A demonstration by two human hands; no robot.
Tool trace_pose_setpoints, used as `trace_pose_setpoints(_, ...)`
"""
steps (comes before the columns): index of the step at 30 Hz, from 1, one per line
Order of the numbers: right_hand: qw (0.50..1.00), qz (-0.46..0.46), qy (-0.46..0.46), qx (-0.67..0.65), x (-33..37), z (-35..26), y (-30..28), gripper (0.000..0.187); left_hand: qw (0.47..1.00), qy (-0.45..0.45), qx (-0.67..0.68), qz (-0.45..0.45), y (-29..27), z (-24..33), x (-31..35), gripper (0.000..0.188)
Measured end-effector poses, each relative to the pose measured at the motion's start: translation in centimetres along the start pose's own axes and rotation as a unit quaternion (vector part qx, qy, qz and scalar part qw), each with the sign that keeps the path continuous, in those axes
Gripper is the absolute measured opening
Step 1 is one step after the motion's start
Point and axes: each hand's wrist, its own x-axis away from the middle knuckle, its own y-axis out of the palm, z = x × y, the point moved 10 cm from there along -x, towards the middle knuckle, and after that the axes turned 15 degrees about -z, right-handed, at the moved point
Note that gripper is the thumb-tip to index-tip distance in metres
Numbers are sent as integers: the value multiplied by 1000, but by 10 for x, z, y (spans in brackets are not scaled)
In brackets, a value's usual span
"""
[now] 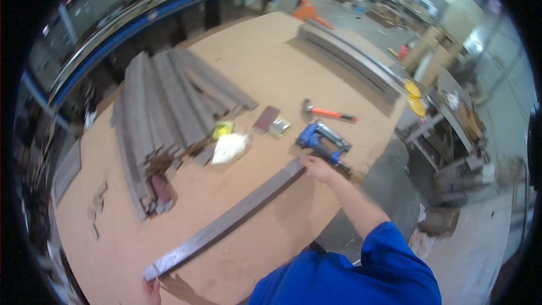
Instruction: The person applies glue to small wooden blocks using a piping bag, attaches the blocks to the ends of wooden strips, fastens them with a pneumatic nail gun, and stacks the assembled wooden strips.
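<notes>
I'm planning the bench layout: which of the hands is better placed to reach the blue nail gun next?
Probably the right hand: it holds the end of the grey strip near the nail gun; the left hand is at the opposite end, much farther away.

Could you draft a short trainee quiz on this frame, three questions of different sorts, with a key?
1. True or false: the left hand and the right hand are at opposite ends of one long strip.
2. Fill in: the handle of the hammer is mostly ____.
3. Which lies closest to the right hand?
A) white bag
B) hammer
C) nail gun

Key: 1 true; 2 orange; 3 C.
</notes>
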Motion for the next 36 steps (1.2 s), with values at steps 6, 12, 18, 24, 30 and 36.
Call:
trace_pose_setpoints(6, 996, 4, 24, 80, 11, -9, -4, 65, 934, -29, -332, -130, 12, 26, -16, 66)
trace_pose_setpoints(12, 998, -57, 6, -17, 28, -39, 3, 80, 974, -106, 198, 25, 11, 4, 7, 63)
trace_pose_setpoints(18, 988, -5, 53, 144, 18, -31, 4, 82, 976, -163, 131, 55, 34, 25, 17, 69)
trace_pose_setpoints(24, 995, 86, -4, 56, 158, -58, -56, 69, 982, -135, 112, 71, 61, 62, 54, 65)
trace_pose_setpoints(30, 967, 240, -12, -88, 277, 53, -161, 57, 999, -34, 7, -24, 159, 182, -19, 61)
trace_pose_setpoints(36, 887, 386, 15, -251, 413, 162, -218, 46, 992, 33, -11, -121, 303, 292, -154, 42)
